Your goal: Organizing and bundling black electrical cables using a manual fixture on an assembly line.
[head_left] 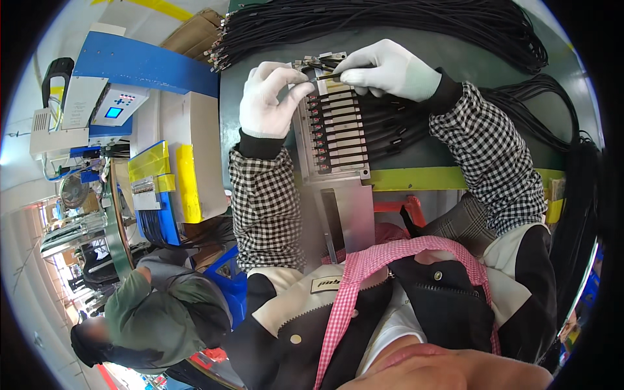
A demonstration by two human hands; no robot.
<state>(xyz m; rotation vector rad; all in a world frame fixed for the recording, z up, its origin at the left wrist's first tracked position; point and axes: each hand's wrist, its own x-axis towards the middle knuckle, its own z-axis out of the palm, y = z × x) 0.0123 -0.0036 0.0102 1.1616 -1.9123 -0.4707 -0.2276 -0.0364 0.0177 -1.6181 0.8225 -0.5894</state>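
Observation:
Both my hands wear white gloves above a metal fixture (308,146) with a row of slots. Thin black cables (342,144) lie side by side in it, their small connector ends at the left. My right hand (393,70) pinches a black cable (329,77) near the fixture's far end. My left hand (270,101) is at that cable's tip, thumb and forefinger brought close together. Whether the left fingertips grip the tip is too small to tell. Several loose connector ends (318,63) lie just beyond my fingers.
A large bundle of black cables (383,26) lies across the back of the green table (253,62). More cables (526,97) trail off the right side. A blue and white machine (117,110) with a lit screen stands at the left. Another person (162,312) sits at lower left.

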